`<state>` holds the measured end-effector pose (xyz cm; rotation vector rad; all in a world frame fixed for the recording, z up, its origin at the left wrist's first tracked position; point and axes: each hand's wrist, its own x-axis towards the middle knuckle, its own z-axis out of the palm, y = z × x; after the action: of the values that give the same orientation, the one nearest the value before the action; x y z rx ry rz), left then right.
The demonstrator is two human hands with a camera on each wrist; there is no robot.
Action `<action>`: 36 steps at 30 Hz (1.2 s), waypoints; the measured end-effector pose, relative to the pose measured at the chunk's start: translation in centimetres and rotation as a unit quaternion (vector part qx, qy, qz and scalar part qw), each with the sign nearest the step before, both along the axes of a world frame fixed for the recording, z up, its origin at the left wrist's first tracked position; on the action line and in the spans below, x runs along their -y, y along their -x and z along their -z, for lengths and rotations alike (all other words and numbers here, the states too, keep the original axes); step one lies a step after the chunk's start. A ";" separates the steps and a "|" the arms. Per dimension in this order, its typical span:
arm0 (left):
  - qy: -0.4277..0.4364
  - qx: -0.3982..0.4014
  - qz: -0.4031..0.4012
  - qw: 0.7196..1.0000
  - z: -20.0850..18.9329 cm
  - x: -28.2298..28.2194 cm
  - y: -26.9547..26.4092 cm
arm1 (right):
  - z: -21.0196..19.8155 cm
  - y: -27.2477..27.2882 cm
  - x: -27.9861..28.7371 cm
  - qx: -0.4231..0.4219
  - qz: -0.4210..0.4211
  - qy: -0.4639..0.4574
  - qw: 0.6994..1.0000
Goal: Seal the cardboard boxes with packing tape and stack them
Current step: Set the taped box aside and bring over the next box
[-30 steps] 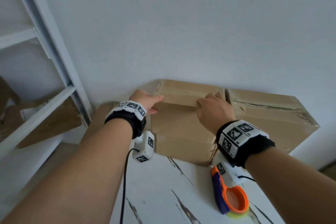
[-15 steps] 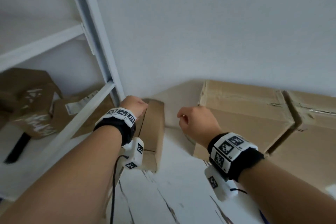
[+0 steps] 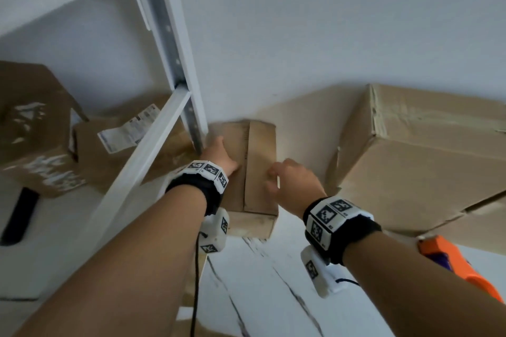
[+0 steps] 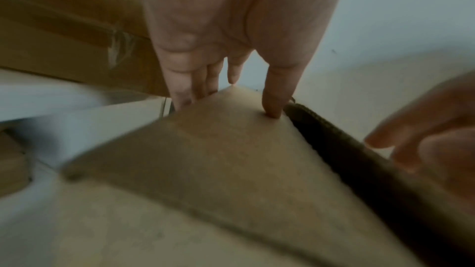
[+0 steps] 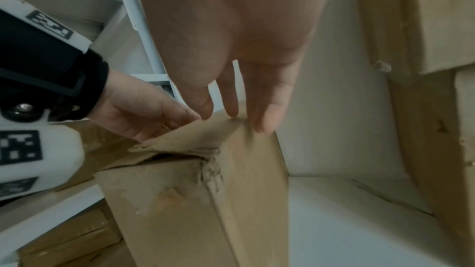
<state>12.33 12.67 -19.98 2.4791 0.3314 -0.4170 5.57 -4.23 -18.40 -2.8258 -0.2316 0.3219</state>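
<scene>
A small cardboard box [image 3: 260, 172] stands on the white table against the wall, its top flaps unsealed with a dark gap between them. My left hand [image 3: 219, 156] holds its left flap [image 4: 231, 159], thumb on top and fingers over the far edge. With its fingers straight, my right hand [image 3: 284, 178] touches the top right edge of the box [image 5: 200, 200]. An orange and blue tape dispenser [image 3: 460, 262] lies on the table at the right, partly behind my right forearm.
Two large cardboard boxes [image 3: 424, 159] are stacked at the right against the wall. A white metal rack [image 3: 175, 63] stands at the left with more boxes [image 3: 35, 131] on its shelf. The marbled table [image 3: 262, 282] lies between my arms.
My view swung left, away from the big boxes. Both hands left the large box and moved to the small one. The right hand was a fist half a second ago and now has its fingers straight.
</scene>
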 end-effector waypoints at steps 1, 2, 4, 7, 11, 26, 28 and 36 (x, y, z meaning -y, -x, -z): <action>0.002 -0.006 0.000 1.000 0.1 0.0 -0.1 | 0.3 0.1 0.0 -0.024 -0.005 0.000 1.000; 0.001 -0.012 0.000 1.000 0.1 0.0 -0.1 | 0.6 0.2 0.1 -0.045 -0.012 -0.004 0.999; -0.004 -0.019 0.014 1.000 0.0 -0.3 0.1 | 1.0 0.7 0.6 -0.066 -0.016 -0.016 0.998; -0.024 -0.050 0.064 0.996 -0.3 -0.5 1.1 | 1.3 1.8 1.8 -0.095 -0.008 -0.061 0.994; -0.040 -0.106 0.082 0.990 -0.6 0.4 2.7 | 1.0 3.3 4.3 -0.149 -0.023 -0.085 0.985; -0.199 -0.109 0.083 0.970 -2.0 5.9 9.1 | 1.1 10.7 13.3 -0.165 0.004 -0.081 0.983; -0.214 -0.103 0.077 0.968 -2.0 6.7 9.8 | 0.8 11.7 14.6 -0.189 0.062 -0.084 0.976; -0.257 -0.185 0.160 0.935 -1.7 10.7 11.4 | 0.4 12.6 19.6 -0.244 0.230 -0.190 0.923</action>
<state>0.98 1.93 -18.28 2.9708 0.2002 -1.0587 -7.05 -23.80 -18.83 -2.2346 0.4248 0.7571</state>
